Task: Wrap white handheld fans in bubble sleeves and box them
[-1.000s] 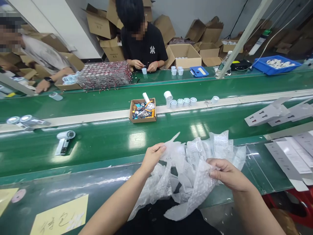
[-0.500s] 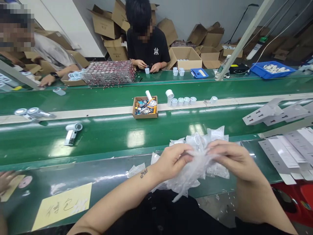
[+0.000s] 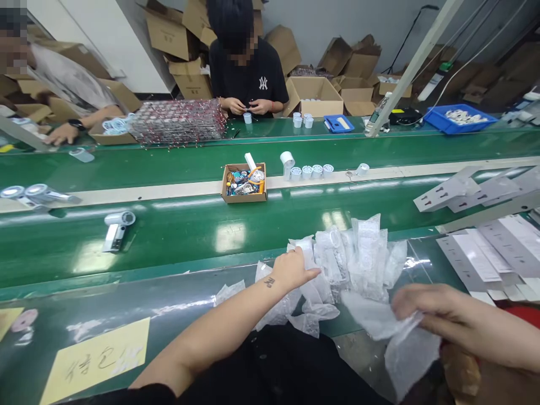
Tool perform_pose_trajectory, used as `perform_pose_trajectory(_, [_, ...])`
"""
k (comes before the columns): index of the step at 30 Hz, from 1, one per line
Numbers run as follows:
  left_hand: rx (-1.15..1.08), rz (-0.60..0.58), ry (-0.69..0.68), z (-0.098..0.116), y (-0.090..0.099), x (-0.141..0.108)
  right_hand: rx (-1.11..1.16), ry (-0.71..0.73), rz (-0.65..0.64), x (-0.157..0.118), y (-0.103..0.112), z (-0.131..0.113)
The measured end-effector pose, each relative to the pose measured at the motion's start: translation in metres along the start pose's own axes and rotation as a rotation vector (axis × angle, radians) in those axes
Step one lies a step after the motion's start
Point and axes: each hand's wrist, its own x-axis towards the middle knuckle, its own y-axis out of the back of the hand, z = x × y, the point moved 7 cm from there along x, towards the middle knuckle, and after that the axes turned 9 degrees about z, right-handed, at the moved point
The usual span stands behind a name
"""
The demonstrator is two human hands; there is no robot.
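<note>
Several bubble-wrapped parcels (image 3: 367, 253) lie in a pile at the near edge of the green bench. My left hand (image 3: 294, 269) reaches onto the pile's left side, thumb apart from the fingers; it touches the wrap, and no held item shows. At the right, my right hand (image 3: 415, 309) pinches a loose, limp bubble-wrap bag (image 3: 411, 354), which hangs down past the bench edge. The right fingers are slightly blurred.
A small box of parts (image 3: 244, 183) sits on the middle ledge. A handheld fan (image 3: 119, 230) lies on the belt at left, white cartons (image 3: 485, 256) at right. Two people work across the bench; yellow paper (image 3: 97, 360) lies near left.
My hands have moved apart: the right went right and down with the loose bag, while the left let go of the wrap between them and rests on the pile. The view shifted slightly.
</note>
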Motion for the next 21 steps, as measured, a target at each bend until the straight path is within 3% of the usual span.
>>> perform_pose_trajectory(2, [-0.01,-0.016,0.006,-0.003,-0.005,0.0,0.145,0.041,-0.166,0.015,-0.026,-0.014])
perform_pose_trajectory(4, [-0.124,0.019,0.012,-0.009,0.0,-0.007,0.247,0.075,-0.19,0.026,-0.042,-0.018])
perform_pose_trajectory(7, [-0.641,0.027,0.049,-0.018,0.016,-0.025,0.303,0.08,-0.094,0.041,-0.053,-0.006])
perform_pose_trajectory(9, [-1.015,-0.028,0.095,-0.019,0.025,-0.036,0.339,0.092,0.007,0.055,-0.055,0.0])
perform_pose_trajectory(11, [-1.2,-0.112,0.113,-0.014,0.03,-0.046,0.388,0.117,0.112,0.071,-0.053,0.001])
perform_pose_trajectory(13, [-1.27,-0.199,0.095,-0.004,0.033,-0.053,0.423,0.165,0.17,0.088,-0.05,-0.004])
perform_pose_trajectory(16, [-1.294,-0.278,0.058,0.007,0.034,-0.057,0.443,0.247,0.087,0.105,-0.051,-0.016])
perform_pose_trajectory(18, [-1.333,-0.207,0.081,0.003,0.037,-0.053,0.479,0.255,0.079,0.104,-0.044,-0.018])
perform_pose_trajectory(21, [-1.276,-0.021,0.21,-0.014,0.028,-0.047,0.508,0.175,0.302,0.086,-0.012,-0.005])
